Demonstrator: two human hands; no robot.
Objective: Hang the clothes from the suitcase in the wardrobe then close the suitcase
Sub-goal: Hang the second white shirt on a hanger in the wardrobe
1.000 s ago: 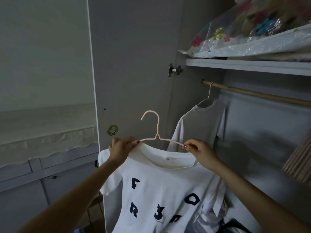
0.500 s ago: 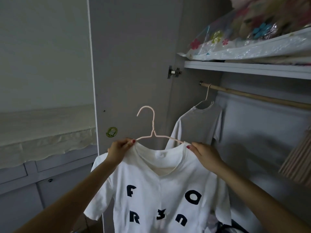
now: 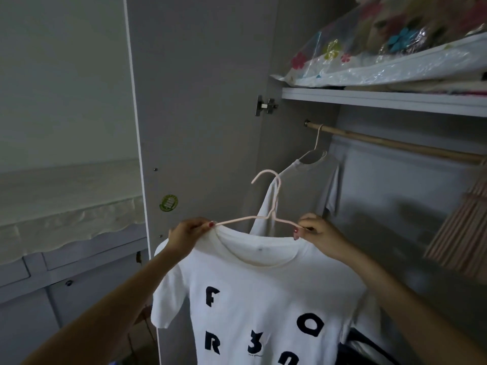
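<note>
While the left hand [image 3: 188, 231] pinches one shoulder of the white T-shirt [image 3: 263, 299] against the pink wire hanger [image 3: 266, 217], the right hand [image 3: 315, 230] pinches the other shoulder against the hanger's opposite arm, so both hands grip shirt and hanger together. The shirt's collar is spread over the hanger's arms, and the garment hangs flat between the two forearms, in front of the open wardrobe and below the level of the rail. The hanger's hook stands free in the air, touching nothing.

Further out, a wooden rail [image 3: 395, 144] runs under the shelf [image 3: 382, 100], and one pale shirt [image 3: 297, 196] already hangs from it on its own hanger, close to the rail's left end. To my eye the job is partly done: one garment is hung, a second is dressed on its hanger and only needs its hook lifted onto the rail. The suitcase is not in view, so I cannot tell how many clothes remain in it, and closing it is yet to come.

Dark block letters on the shirt's front read F, O, R, a 3 and a partly cut-off last character; tiny print beneath the 3 is illegible. A round green sticker [image 3: 168, 203] on the wardrobe door [image 3: 197, 101] is too small to read.
</note>
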